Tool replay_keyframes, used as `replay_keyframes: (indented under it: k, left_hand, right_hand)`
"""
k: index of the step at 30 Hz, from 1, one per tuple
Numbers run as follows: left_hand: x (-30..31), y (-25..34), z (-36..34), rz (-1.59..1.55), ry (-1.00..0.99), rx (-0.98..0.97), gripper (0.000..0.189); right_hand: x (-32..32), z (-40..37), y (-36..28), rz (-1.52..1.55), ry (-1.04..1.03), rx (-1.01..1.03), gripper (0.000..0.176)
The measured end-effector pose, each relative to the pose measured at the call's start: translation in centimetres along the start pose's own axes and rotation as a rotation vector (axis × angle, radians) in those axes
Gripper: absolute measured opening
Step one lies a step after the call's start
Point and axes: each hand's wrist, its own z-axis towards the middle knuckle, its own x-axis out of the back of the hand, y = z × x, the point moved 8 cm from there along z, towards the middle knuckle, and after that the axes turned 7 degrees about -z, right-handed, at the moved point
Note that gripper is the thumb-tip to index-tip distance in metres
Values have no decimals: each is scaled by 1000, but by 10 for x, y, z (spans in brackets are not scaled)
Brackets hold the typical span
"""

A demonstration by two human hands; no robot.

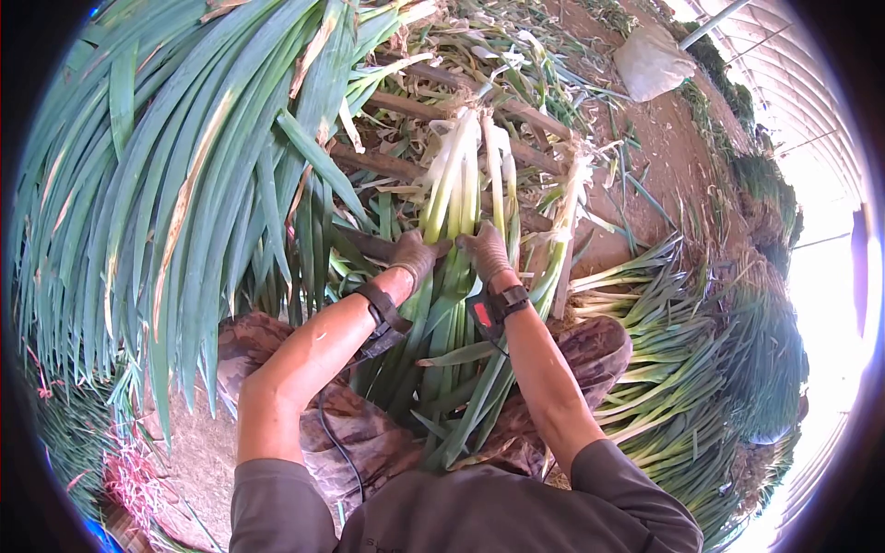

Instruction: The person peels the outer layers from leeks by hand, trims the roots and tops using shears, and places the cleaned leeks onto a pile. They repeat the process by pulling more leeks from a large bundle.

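In front of my lap lies a bunch of long green onions (455,198), white ends pointing away and green leaves running back between my knees. My left hand (418,256), in a brown glove, is closed around stalks on the bunch's left side. Close beside it, my right hand (486,251), gloved too, is closed on the right side of the same bunch. Both thumbs point inward and nearly meet. The palm sides and some fingertips are hidden. A few separate onion stalks (560,249) lie just right of my right hand.
A tall heap of onion leaves (175,175) rises on the left. Wooden slats (392,166) littered with peeled skins lie ahead. More onions (673,369) are piled at right. A whitish sack (653,63) sits on the soil, and pink ties (138,479) lie lower left.
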Motion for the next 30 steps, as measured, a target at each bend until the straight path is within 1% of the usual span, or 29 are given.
replay_keyframes:
  k: [1, 3, 6, 7, 9, 10, 11, 12, 14, 15, 18, 19, 20, 22, 23, 24, 26, 27, 29, 30]
  left_hand:
    - [-1, -2, 4, -17, -4, -26, 43]
    - [-1, -9, 6, 66, 18, 11, 43]
    - [1, -4, 2, 120, 26, 32, 44]
    - [0, -4, 2, 126, 19, 33, 44]
    - [-6, 10, -9, 80, 17, -48, 43]
    - [-8, 16, -11, 57, 19, -87, 43]
    - [-11, 30, -11, 95, -5, -214, 42]
    - [-12, 44, -16, 127, 1, -234, 41]
    - [-14, 85, -33, 189, 10, -277, 41]
    - [-13, 67, -16, 36, 25, -367, 38]
    - [-8, 71, -21, 101, 49, -197, 37]
    - [-6, 84, -34, 140, 141, -277, 35]
    - [-6, 84, -32, 167, 132, -319, 35]
    - [-13, 76, -31, 237, 78, -390, 37]
    - [-19, 72, -33, 177, 4, -349, 40]
    - [-24, 76, -39, 225, -26, -367, 42]
    - [-33, 80, -49, 312, -64, -394, 46]
    - [-37, 89, -60, 358, -86, -399, 43]
    - [-43, 83, -61, 482, -100, -410, 42]
    - [-46, 83, -63, 544, -107, -417, 41]
  right_hand:
    - [1, -1, 0, -83, 65, -46, 51]
    - [-1, -10, -8, -250, 194, -134, 53]
    - [1, -15, -19, -87, 13, -138, 56]
    - [-1, -10, -15, -189, 86, -66, 50]
    - [1, -10, -12, 281, -45, 60, 46]
    - [10, -13, -20, 515, -115, 124, 44]
    - [24, -12, -16, 443, -165, 52, 38]
    - [46, -30, -43, 684, -142, 75, 36]
    - [71, -41, -52, 812, -66, 141, 34]
    - [74, -45, -59, 861, -144, 189, 32]
    - [94, -49, -59, 807, -134, 175, 31]
    - [95, -47, -61, 781, -145, 171, 31]
    - [93, -45, -63, 782, -163, 185, 31]
    - [83, -47, -47, 800, -168, 189, 32]
    - [84, -45, -38, 644, -54, 170, 37]
    - [86, -42, -38, 486, 50, 156, 42]
    - [74, -46, -33, 658, 26, 97, 52]
    - [76, -54, -37, 632, 78, 109, 56]
    - [86, -73, -50, 579, 191, 129, 65]
    - [84, -76, -52, 532, 173, 131, 69]
